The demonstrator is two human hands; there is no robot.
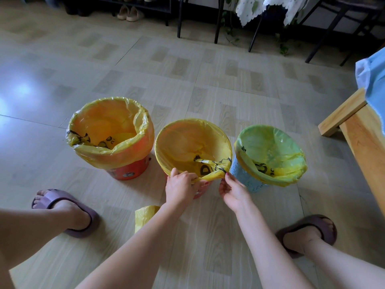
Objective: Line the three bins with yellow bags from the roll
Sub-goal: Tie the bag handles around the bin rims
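Observation:
Three bins stand in a row on the floor. The left orange bin point(129, 170) wears a yellow bag point(108, 126) folded over its rim. The middle bin point(199, 192) holds a second yellow bag point(187, 142). The right blue bin point(243, 176) holds a third bag point(270, 151). My left hand point(180, 186) grips the bunched near edge of the middle bag at the rim. My right hand point(232, 189) pinches the same twisted edge just to the right. The yellow bag roll point(143, 215) lies on the floor under my left forearm.
My feet in purple slippers point(68, 211) point(310, 232) flank the bins. A wooden bench point(358, 130) with blue cloth point(373, 84) stands at the right. Black chair and table legs point(217, 19), a shoe rack and trailing plants line the far wall.

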